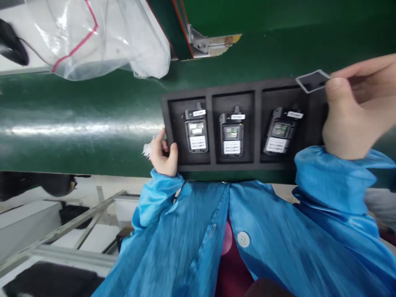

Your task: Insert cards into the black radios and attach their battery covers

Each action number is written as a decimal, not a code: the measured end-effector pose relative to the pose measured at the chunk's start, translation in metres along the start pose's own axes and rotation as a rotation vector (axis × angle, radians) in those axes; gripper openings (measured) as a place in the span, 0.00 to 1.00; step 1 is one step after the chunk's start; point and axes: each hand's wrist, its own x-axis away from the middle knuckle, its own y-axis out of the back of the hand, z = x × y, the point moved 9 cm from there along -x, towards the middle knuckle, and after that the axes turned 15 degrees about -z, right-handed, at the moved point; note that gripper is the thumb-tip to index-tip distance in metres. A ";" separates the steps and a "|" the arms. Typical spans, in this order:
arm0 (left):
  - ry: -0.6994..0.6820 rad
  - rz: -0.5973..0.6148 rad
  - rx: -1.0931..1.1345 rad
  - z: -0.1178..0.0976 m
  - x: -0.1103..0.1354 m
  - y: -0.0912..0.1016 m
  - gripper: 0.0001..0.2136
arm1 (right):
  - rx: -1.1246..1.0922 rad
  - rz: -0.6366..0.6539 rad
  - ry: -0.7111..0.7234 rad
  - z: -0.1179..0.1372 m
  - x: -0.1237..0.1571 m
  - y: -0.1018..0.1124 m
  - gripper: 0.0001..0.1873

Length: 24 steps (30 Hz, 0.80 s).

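Observation:
A black compartment tray [233,167] lies before me on the green surface, with a black handheld radio in each of three visible compartments. The left radio [196,131], the middle radio [232,134] and the tilted right radio [281,131] bear white labels and small window-like openings. My left hand [163,156] grips the tray's near left corner, thumb along its edge; something white and frayed [147,150] pokes out beside it. Above the tray's right end, my right hand [355,105] pinches a thin dark square with a pale border [313,81] between thumb and fingers.
A clear plastic bag [93,41] with a red line spreads at the upper left, near a black object [12,43] with a cable. A metal bracket [201,43] stands beyond the tray. Metal framing [77,222] shows below left.

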 end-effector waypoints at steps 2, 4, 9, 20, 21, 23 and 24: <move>-0.075 -0.005 0.015 -0.008 -0.003 0.001 0.26 | 0.001 0.027 -0.003 0.014 0.013 -0.008 0.04; -0.183 -0.035 0.000 -0.023 -0.006 0.006 0.24 | 0.000 0.101 -0.003 0.027 0.028 -0.018 0.04; -0.368 -0.036 -0.039 -0.065 -0.013 0.016 0.14 | 0.012 0.471 0.052 0.079 0.065 -0.060 0.01; -0.492 0.227 0.104 -0.043 -0.021 -0.001 0.14 | 0.181 0.716 0.084 0.091 0.140 -0.185 0.04; -0.528 0.249 0.105 -0.041 -0.021 -0.003 0.15 | 0.198 0.723 0.092 0.087 0.144 -0.190 0.05; -0.596 0.284 0.098 -0.040 -0.021 -0.006 0.17 | 0.218 0.737 0.098 0.086 0.147 -0.195 0.05; -0.616 0.295 0.090 -0.038 -0.022 -0.007 0.18 | 0.224 0.742 0.097 0.088 0.146 -0.195 0.06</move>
